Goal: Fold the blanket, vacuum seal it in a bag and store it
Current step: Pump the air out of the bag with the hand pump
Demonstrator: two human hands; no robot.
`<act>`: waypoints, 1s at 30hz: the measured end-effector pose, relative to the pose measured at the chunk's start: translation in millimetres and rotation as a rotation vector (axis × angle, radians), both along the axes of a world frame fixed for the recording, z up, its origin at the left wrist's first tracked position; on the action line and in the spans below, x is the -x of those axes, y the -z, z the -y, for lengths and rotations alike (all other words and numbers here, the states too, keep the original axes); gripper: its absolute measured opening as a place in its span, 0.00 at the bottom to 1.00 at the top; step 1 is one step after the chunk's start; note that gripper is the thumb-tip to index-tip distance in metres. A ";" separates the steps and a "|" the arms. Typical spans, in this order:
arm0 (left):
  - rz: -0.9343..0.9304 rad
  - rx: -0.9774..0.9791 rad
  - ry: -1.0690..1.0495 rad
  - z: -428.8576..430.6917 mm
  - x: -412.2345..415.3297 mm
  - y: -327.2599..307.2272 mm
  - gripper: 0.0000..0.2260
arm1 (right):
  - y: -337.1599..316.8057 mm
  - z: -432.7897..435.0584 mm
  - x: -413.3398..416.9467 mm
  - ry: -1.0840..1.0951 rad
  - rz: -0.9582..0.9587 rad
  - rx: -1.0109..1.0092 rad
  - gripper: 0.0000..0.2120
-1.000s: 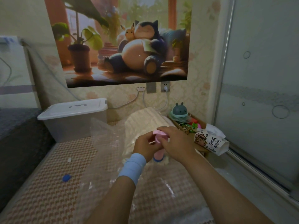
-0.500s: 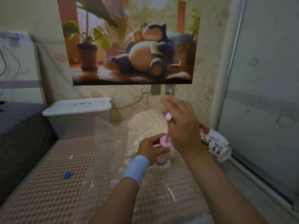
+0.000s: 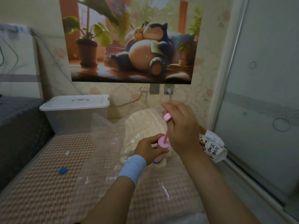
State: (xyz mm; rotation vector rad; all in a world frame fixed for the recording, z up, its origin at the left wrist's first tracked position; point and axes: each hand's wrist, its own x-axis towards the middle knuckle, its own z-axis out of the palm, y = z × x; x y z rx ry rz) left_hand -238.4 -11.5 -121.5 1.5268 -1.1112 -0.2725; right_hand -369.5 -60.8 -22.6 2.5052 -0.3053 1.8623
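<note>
Blanket (image 3: 142, 125) in bag (image 3: 103, 143) under pump (image 3: 163, 143), left grip (image 3: 148, 148) clasping pump, right grip (image 3: 181, 126) pinching plunger (image 3: 167, 117)

right hand (image 3: 182, 126) lifted, pink pump handle (image 3: 167, 117) pulled up, rod (image 3: 166, 136) exposed
</note>
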 end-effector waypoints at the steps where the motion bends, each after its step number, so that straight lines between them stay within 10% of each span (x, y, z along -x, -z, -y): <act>1: -0.007 -0.006 0.002 0.0 3.1 0.3 0.27 | 12.9 3.1 -3.3 -0.006 -0.113 -0.096 0.20; 6: 0.009 -0.030 -0.096 -1.6 2.8 -0.2 0.13 | 44.9 12.2 -12.8 -0.054 -0.645 -0.377 0.25; 14: -0.008 -0.073 0.038 2.4 -6.2 1.9 0.25 | -9.0 -5.3 -4.5 -0.041 0.043 -0.006 0.16; 20: 0.000 -0.100 0.018 -3.3 -11.5 1.8 0.13 | 47.9 9.5 -20.0 -0.037 -0.691 -0.348 0.21; 27: 0.012 -0.086 0.028 0.6 -9.9 1.9 0.25 | -19.7 -6.1 -4.1 -0.055 -0.031 -0.025 0.17; 30: 0.042 -0.067 -0.004 3.5 -5.3 5.6 0.23 | 11.2 0.1 -10.8 -0.010 -0.120 -0.109 0.20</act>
